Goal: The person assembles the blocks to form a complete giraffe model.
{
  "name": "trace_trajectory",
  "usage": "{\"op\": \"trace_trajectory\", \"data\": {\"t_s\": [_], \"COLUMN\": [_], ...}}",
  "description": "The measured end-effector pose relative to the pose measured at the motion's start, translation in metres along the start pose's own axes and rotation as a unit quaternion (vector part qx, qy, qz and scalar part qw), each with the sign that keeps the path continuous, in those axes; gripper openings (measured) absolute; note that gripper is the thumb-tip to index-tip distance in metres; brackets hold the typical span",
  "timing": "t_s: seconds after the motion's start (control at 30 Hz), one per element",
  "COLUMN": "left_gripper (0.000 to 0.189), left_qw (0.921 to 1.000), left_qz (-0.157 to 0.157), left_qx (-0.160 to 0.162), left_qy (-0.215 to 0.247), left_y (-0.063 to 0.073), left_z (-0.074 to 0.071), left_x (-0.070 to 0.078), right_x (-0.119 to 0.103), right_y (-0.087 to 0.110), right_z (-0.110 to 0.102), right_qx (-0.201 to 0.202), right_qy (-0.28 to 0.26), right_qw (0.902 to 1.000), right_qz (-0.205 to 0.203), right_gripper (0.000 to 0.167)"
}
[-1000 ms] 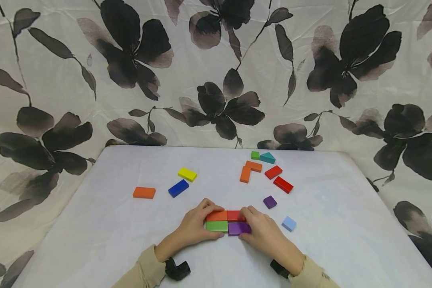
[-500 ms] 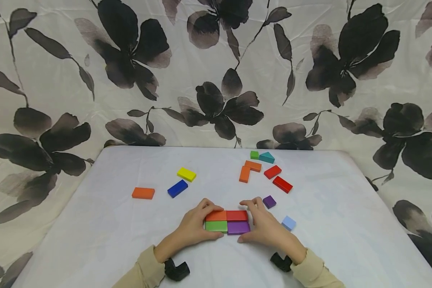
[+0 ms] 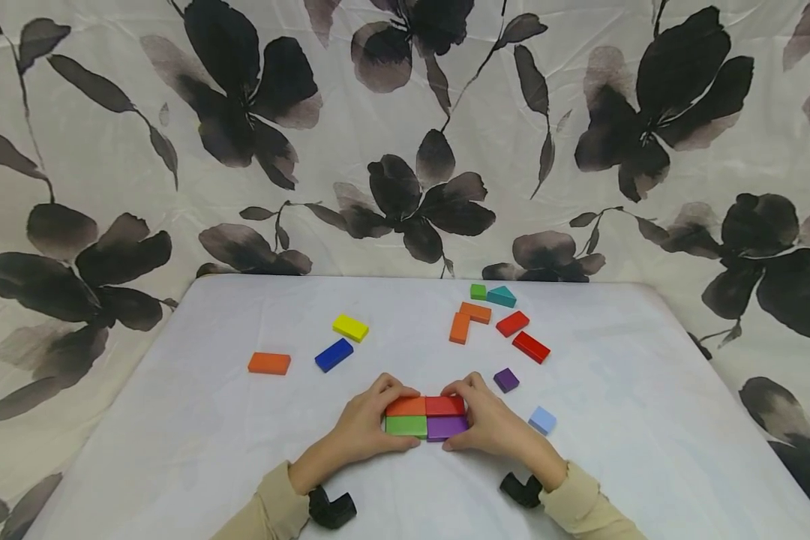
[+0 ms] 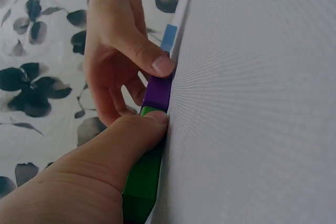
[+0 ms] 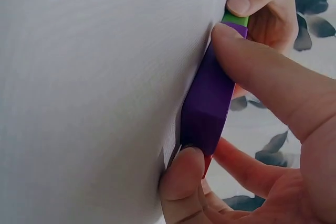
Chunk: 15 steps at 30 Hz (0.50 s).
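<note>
Four-sided and flat, a two-by-two group of blocks lies on the white table: orange block (image 3: 405, 406) and red block (image 3: 445, 406) behind, green block (image 3: 405, 426) and purple block (image 3: 447, 428) in front. My left hand (image 3: 359, 424) spans the left end, thumb along the green block's front and fingers at the orange one's far side. At the right end, my right hand (image 3: 498, 424) holds the red and purple pair the same way. In the right wrist view, its thumb presses the purple block's (image 5: 207, 98) long side and a fingertip sits by its end.
Left and behind lie an orange block (image 3: 268, 364), a blue block (image 3: 334, 355) and a yellow block (image 3: 350, 328). A small purple block (image 3: 506, 380) and a light blue block (image 3: 543, 421) are close to my right hand. Several more blocks, including a teal triangle (image 3: 502, 297), lie at the back right.
My right hand's fingers came off the top of the red block and spread away, then closed in again at its right end and far edge. The left hand stays in place.
</note>
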<state>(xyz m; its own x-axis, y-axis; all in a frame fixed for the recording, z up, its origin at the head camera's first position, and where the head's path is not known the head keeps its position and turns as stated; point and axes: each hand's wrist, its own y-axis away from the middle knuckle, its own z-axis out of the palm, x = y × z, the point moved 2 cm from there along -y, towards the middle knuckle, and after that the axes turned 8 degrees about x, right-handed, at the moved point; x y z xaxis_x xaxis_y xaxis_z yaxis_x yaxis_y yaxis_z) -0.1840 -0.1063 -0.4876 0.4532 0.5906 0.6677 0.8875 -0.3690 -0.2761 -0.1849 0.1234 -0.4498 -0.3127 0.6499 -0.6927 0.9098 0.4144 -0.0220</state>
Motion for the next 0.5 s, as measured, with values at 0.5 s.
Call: {"op": "trace_trajectory", "data": {"t_s": [0.5], "left_gripper": [0.06], "left_qw": [1.0], "left_qz": [0.008], "left_qx": [-0.001], "left_qy": [0.002], "left_y": [0.0012], "left_z": [0.0007], "left_x": [-0.0009], "right_x": [0.003], "right_y": [0.0002], "right_z": [0.0029], "right_qx": [0.01], "right_qy": [-0.015], "right_qw": [0.9998], "right_qz": [0.009], "right_gripper": [0.059]}}
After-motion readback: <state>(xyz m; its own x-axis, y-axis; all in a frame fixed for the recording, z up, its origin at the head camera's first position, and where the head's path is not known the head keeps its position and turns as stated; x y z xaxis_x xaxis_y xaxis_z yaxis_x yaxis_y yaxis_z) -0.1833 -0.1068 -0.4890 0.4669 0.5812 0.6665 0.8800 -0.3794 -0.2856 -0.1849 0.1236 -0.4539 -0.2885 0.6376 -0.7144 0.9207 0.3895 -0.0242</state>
